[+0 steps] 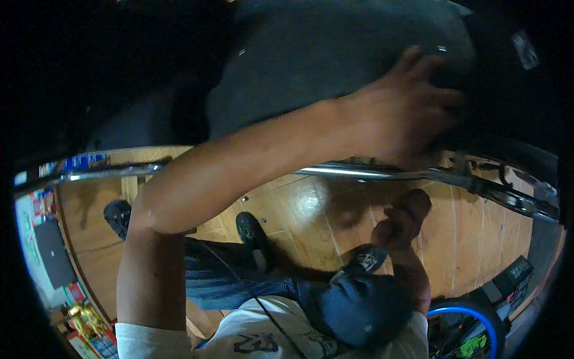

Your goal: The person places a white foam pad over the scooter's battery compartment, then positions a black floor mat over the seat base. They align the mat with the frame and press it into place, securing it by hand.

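Note:
My left hand (412, 105) is stretched across the view, its fingers apart against or just above a large dark panel (287, 67). The hand is blurred, and its lower edge lies in shadow. Below it a shiny metal tube (345, 170) runs from side to side. Lower down, on the near side of the tube, my right hand (401, 220) is raised over the tiled floor with curled fingers. Whether it holds something small cannot be told.
My jeans-clad knee (367, 309) and dark shoes (251, 231) are below, over the tan tiled floor (475, 233). A wheel with a blue rim (486, 321) stands at the lower right, near dark boxes (513, 273). Colourful packages (89, 321) lie at the lower left.

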The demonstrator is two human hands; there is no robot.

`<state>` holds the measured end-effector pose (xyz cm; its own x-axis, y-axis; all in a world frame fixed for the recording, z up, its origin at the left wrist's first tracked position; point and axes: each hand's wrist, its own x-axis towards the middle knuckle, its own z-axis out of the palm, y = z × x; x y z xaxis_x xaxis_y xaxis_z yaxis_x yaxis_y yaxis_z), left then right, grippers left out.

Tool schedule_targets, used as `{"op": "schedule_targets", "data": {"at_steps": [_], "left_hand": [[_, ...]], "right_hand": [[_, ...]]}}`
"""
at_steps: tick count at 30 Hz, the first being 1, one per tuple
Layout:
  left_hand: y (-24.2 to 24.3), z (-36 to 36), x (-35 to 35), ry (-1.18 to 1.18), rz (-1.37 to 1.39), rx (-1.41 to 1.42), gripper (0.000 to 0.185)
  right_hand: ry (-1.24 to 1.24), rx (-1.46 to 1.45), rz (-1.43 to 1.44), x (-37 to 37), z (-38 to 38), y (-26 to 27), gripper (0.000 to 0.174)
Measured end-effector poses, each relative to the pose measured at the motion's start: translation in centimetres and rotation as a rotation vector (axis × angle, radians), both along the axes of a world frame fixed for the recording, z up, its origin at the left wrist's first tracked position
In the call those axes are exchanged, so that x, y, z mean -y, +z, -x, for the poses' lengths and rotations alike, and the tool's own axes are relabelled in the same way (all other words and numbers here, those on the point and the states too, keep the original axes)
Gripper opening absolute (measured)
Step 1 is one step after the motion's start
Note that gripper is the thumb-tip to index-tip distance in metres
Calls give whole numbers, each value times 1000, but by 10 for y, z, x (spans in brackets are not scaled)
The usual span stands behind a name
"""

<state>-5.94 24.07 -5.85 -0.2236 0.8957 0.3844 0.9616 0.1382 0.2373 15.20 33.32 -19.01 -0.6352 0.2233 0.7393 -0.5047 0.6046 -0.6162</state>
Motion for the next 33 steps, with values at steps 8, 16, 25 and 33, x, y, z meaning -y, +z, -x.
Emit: {"op": "schedule_targets", "data": {"at_steps": [8, 16, 25, 33], "left_hand": [[8, -8, -3, 41, 128, -161, 51], [-1, -4, -15, 26, 126, -266, 55], [3, -6, -5, 0, 21, -122, 48], [-3, -4, 7, -1, -97, -80, 59]], "right_hand": [[351, 554, -313, 102, -27, -113, 22], [695, 77, -943, 234, 29, -120, 19], [686, 531, -768, 327, 13, -185, 22], [525, 809, 23, 194, 3, -119, 25]]}}
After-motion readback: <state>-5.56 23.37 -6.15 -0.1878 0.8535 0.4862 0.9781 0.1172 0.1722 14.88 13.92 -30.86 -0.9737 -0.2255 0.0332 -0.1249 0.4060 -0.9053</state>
